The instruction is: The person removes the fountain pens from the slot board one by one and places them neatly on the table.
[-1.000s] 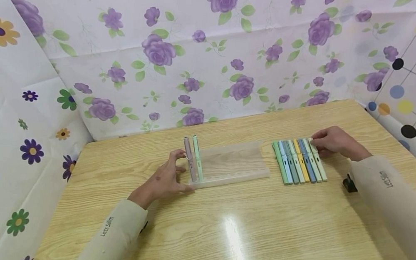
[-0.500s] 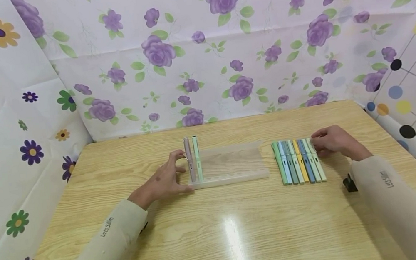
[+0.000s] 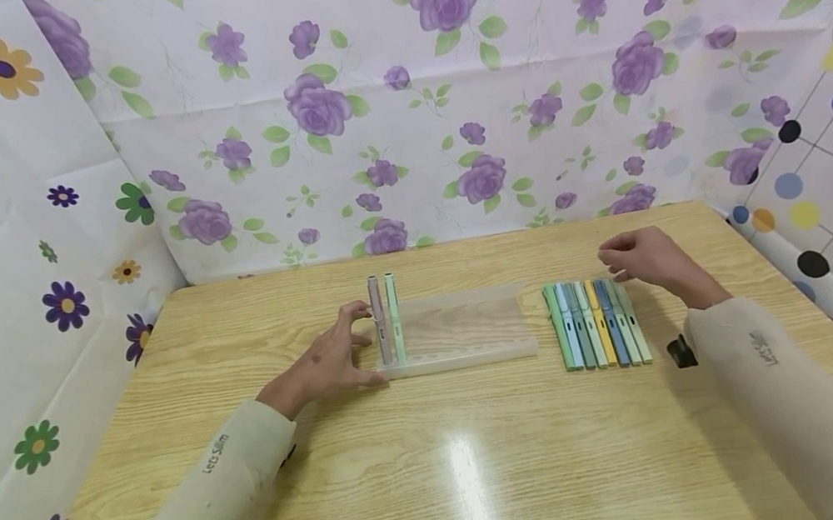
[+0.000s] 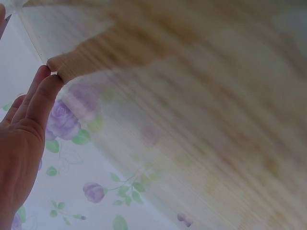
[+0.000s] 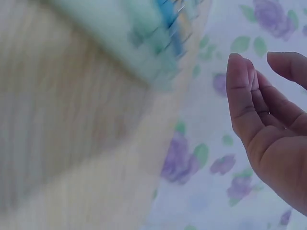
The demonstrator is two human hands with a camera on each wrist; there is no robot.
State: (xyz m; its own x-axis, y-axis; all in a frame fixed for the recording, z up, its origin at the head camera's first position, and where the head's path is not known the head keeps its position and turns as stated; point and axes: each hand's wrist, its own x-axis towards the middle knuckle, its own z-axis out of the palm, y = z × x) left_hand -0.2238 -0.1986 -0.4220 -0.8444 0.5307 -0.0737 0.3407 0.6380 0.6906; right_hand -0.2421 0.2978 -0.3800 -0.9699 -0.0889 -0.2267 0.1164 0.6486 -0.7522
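Observation:
My left hand (image 3: 331, 358) holds the left end of a clear plastic pen stand (image 3: 463, 322), thumb at its front lip and fingers behind. In the left wrist view, fingertips (image 4: 56, 79) meet the edge of the see-through panel (image 4: 192, 110). Two capped pens, one mauve (image 3: 379, 322) and one mint green (image 3: 395, 316), lean upright in the stand beside that hand. To the right lies a tight row of capped pens (image 3: 598, 324) in green, blue, yellow and pale tones. Over the row's far right corner hovers my right hand (image 3: 648, 258), nothing between its bent fingers and thumb (image 5: 290, 67).
All this sits on a wood-grain table (image 3: 377, 473). Flower-patterned sheeting (image 3: 404, 127) rises behind the table's far edge, and patterned sheets also stand at the left and right sides.
My right hand has left the right end of the pen row, lifting and shifting slightly left and away from me. The left hand, the stand and its two pens stay put.

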